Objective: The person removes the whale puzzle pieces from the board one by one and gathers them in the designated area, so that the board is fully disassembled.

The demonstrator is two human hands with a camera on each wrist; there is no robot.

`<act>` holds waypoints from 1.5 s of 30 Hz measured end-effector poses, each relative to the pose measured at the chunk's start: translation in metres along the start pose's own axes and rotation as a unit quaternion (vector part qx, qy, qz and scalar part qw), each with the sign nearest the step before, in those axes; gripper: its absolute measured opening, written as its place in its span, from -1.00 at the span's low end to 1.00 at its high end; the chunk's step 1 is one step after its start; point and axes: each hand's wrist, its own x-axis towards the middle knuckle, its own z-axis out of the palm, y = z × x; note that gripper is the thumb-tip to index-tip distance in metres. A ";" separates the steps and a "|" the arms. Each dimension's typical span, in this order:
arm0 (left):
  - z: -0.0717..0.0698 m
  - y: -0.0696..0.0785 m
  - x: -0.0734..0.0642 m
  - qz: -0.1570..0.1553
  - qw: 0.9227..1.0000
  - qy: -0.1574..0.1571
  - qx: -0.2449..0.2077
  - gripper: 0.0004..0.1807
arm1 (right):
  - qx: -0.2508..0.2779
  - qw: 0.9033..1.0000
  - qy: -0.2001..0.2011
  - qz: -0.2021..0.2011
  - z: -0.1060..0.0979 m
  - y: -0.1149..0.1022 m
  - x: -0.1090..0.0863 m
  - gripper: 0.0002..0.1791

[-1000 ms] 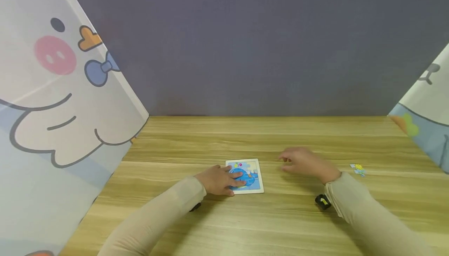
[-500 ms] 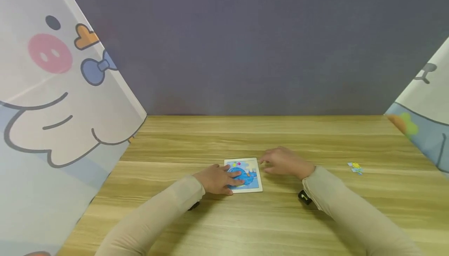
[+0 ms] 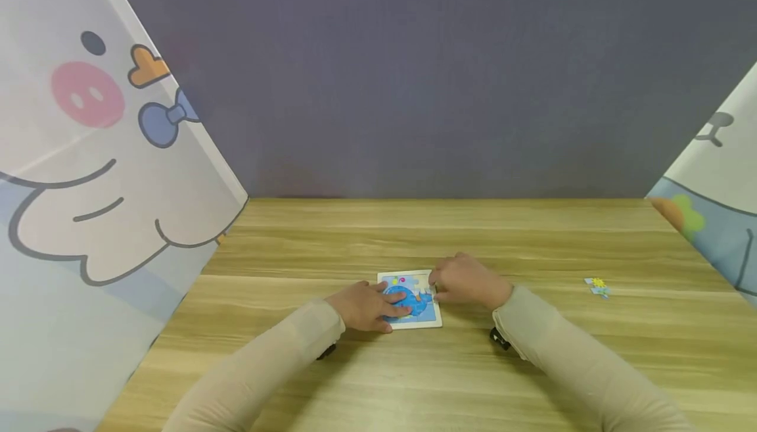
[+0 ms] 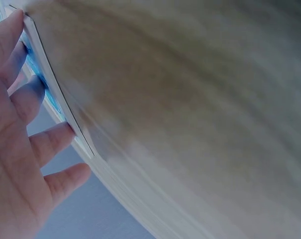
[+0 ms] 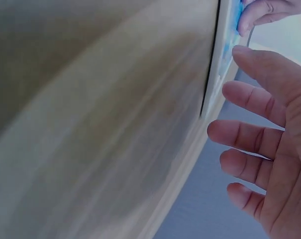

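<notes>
A small square jigsaw puzzle [image 3: 421, 305] with a pale frame and a blue whale picture lies on the table. My left hand [image 3: 362, 307] rests on its left side, fingers spread across the picture. At the right border is my right hand [image 3: 470, 282], its thumb and index finger overlapping the frame in the head view. In the right wrist view, the right thumb [image 5: 262, 64] reaches the puzzle's surface while the other fingers are loosely bent and apart. Nothing shows between them. The left wrist view has the left fingers [image 4: 28, 99] over the puzzle's edge.
Loose puzzle pieces, one with a yellow sun [image 3: 598, 283], lie on the wooden table [image 3: 378, 386] to the right. A dark grey panel [image 3: 437, 77] rises behind the table. Cartoon-printed panels [image 3: 195, 202] flank it on both sides.
My right hand has moved left from bare table to the puzzle's right border, its fingertips now over the frame. My left hand has stayed on the puzzle.
</notes>
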 end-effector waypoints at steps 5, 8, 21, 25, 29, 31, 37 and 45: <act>0.000 0.000 0.002 0.005 1.000 0.004 0.005 -0.42 | 0.018 1.000 -0.008 0.007 0.003 0.000 0.001 -0.81; 0.001 -0.001 0.004 0.007 1.000 0.004 0.007 -0.42 | 0.029 0.999 -0.016 0.006 0.003 -0.001 0.002 -0.84; 0.000 -0.002 0.001 0.003 1.000 0.005 0.004 -0.42 | 0.067 0.996 -0.049 0.022 -0.001 -0.007 0.008 -0.89; 0.000 -0.001 0.000 0.000 1.000 0.002 0.007 -0.43 | 0.096 0.991 -0.074 0.056 -0.001 -0.009 0.011 -0.83; -0.001 -0.001 -0.001 -0.006 1.000 0.000 0.011 -0.42 | 0.111 0.988 -0.074 0.078 -0.001 -0.010 0.013 -0.81; -0.001 -0.001 -0.001 -0.008 1.000 -0.002 0.011 -0.42 | 0.115 0.987 -0.074 0.081 0.000 -0.009 0.013 -0.81; 0.000 0.001 -0.001 -0.008 1.000 0.001 0.005 -0.42 | 0.137 0.984 -0.069 0.085 0.000 -0.009 0.012 -0.83; -0.001 0.001 0.000 -0.010 1.000 0.004 0.015 -0.42 | 0.155 0.980 -0.072 0.106 0.000 -0.008 0.016 -0.85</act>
